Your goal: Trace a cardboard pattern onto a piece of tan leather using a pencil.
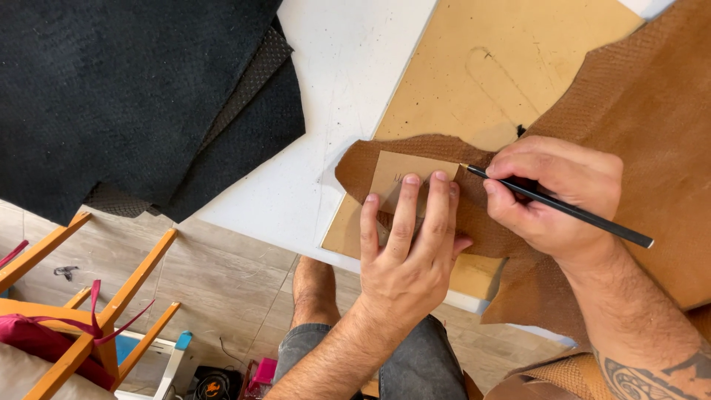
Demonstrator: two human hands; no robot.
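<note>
Cardboard template (412, 180) lay flat on brown leather (637, 111), pinned under left hand (409, 248) fingertips; right hand (555, 194) grip held black pen (564, 208), tip at template's 3 o'clock edge.

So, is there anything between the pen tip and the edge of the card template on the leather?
Nothing visible. The pen in the right hand has its tip right at the top right corner of the template, which the left hand presses flat on the brown leather.

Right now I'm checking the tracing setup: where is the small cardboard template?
In the head view, centre, the cardboard template lies on the brown leather, pinned under the left hand, beside the right hand's pen tip.
</note>
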